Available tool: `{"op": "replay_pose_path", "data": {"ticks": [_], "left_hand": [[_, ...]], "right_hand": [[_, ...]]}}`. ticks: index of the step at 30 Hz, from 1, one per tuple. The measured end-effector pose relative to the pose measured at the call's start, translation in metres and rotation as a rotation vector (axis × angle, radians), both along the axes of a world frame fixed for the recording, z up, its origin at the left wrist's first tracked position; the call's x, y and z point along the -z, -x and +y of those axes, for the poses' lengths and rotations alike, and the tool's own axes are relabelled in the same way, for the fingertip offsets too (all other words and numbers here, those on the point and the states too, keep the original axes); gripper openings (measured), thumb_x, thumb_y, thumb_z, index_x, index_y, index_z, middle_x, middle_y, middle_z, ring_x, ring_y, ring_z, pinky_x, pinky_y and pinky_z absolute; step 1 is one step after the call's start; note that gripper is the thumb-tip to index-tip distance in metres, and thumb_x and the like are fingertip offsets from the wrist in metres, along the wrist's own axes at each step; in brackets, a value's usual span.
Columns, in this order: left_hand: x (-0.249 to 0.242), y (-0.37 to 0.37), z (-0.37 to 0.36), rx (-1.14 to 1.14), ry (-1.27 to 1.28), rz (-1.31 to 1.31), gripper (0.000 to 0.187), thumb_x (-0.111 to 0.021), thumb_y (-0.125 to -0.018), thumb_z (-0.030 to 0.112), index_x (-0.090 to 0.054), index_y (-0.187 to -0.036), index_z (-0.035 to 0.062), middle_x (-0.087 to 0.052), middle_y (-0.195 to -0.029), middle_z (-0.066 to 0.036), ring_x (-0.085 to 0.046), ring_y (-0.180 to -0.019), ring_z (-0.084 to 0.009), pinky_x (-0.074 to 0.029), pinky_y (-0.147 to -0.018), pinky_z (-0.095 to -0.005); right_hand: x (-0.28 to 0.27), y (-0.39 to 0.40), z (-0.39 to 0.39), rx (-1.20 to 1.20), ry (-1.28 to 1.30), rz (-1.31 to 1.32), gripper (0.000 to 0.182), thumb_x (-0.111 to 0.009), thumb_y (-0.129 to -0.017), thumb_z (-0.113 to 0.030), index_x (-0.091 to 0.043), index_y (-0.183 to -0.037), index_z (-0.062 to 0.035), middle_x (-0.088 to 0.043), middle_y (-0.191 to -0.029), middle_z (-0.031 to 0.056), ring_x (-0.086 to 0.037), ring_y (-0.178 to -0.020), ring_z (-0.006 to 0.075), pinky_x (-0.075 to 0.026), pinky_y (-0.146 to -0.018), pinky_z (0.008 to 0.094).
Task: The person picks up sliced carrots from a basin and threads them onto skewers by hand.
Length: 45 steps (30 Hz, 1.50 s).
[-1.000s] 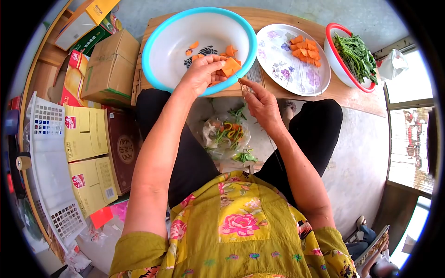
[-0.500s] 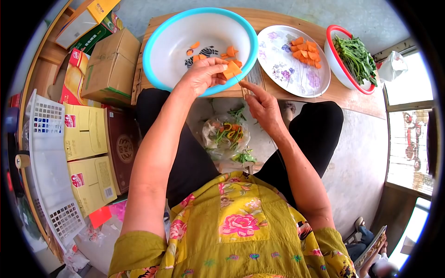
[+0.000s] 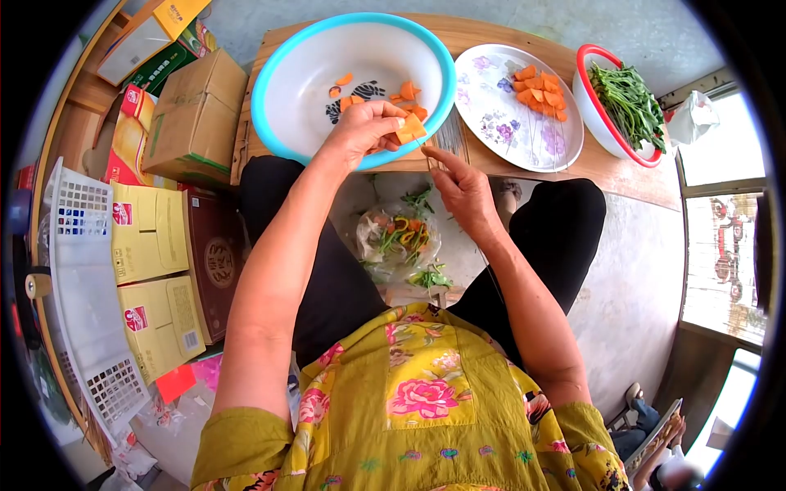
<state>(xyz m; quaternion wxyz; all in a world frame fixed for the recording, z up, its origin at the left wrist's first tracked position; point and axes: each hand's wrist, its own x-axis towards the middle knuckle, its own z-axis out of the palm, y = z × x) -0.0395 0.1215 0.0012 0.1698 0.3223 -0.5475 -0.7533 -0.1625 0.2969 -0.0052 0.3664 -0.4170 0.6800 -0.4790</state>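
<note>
Over the near rim of the white basin with a blue edge, my left hand pinches an orange slice. My right hand is closed around a thin skewer, whose tip is close to the slice; whether it touches is too small to tell. Several orange pieces lie inside the basin. On the flowered plate to the right, orange slices sit in a cluster at the ends of thin skewers. More thin skewers rest on the wooden table between basin and plate.
A red-rimmed bowl of green leaves stands at the table's right. Below, between my knees, is a bag of vegetable scraps. Cardboard boxes and a white plastic basket are on the left. Another person sits at the lower right.
The orange slice in my left hand has tilted slightly, and my right hand has shifted very slightly. The basin and plate have not moved.
</note>
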Motion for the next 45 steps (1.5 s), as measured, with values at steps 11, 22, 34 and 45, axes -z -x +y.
{"op": "replay_pose_path", "data": {"ticks": [11, 22, 34, 45], "left_hand": [[0.003, -0.002, 0.001, 0.037, -0.113, 0.081, 0.019, -0.061, -0.088, 0.013, -0.059, -0.104, 0.0028, -0.062, -0.092, -0.004, -0.059, -0.077, -0.0106, -0.051, -0.064, -0.0244], [-0.008, -0.009, 0.004, 0.071, -0.343, 0.066, 0.016, -0.064, -0.086, 0.017, -0.059, -0.097, 0.0065, -0.059, -0.074, 0.003, -0.055, -0.057, -0.0048, -0.046, -0.050, -0.0191], [-0.016, -0.010, 0.007, 0.005, -0.452, 0.120, 0.023, -0.061, -0.085, 0.012, -0.060, -0.105, 0.0022, -0.065, -0.084, -0.005, -0.056, -0.058, -0.0075, -0.044, -0.046, -0.0192], [-0.015, -0.010, 0.006, 0.070, -0.517, 0.191, 0.026, -0.058, -0.087, 0.011, -0.059, -0.111, 0.0014, -0.064, -0.083, -0.003, -0.053, -0.057, -0.0062, -0.042, -0.046, -0.0177]], "right_hand": [[-0.006, 0.001, -0.003, -0.039, 0.059, -0.126, 0.033, -0.053, -0.090, -0.009, -0.058, -0.123, -0.0087, -0.042, -0.060, -0.0041, -0.035, -0.054, 0.0044, -0.034, -0.050, 0.0225], [-0.014, 0.005, 0.001, -0.178, 0.072, -0.325, 0.036, -0.048, -0.095, -0.014, -0.051, -0.131, -0.0072, -0.039, -0.060, -0.0082, -0.035, -0.049, 0.0015, -0.032, -0.046, 0.0187], [-0.025, 0.005, 0.000, -0.227, 0.077, -0.296, 0.040, -0.046, -0.097, -0.015, -0.045, -0.136, -0.0090, -0.036, -0.061, -0.0078, -0.033, -0.048, 0.0020, -0.033, -0.047, 0.0174], [-0.017, 0.002, 0.000, -0.175, 0.141, -0.303, 0.036, -0.047, -0.096, -0.012, -0.050, -0.132, -0.0094, -0.037, -0.058, -0.0087, -0.033, -0.046, 0.0014, -0.031, -0.045, 0.0175]]}}
